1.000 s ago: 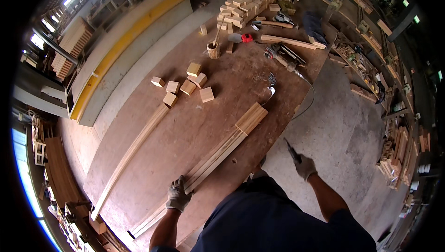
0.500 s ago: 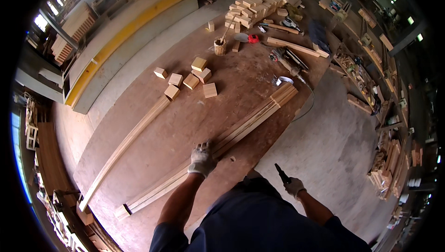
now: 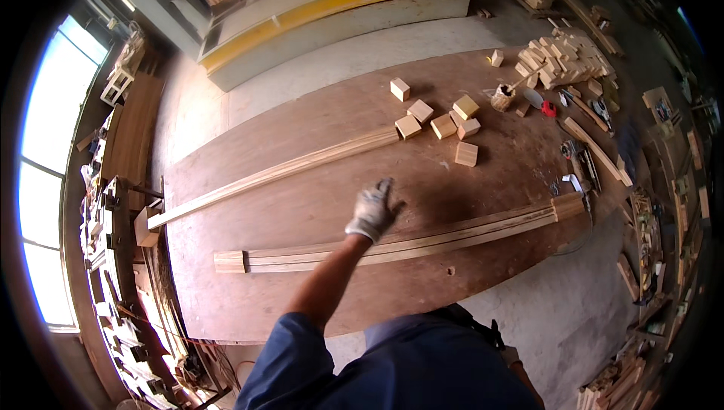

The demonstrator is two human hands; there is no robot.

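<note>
Workshop floor carries a brown plywood sheet (image 3: 317, 206) where the gloved left hand (image 3: 373, 212), fingers spread and grasping nothing, hovers just above the long pale wooden strip bundle (image 3: 422, 240); right hand unseen.

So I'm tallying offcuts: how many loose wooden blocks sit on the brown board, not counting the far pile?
7 blocks: one alone at top, a cluster of four with another beside it, and one nearest the left hand. More may hide by the pile.
</note>
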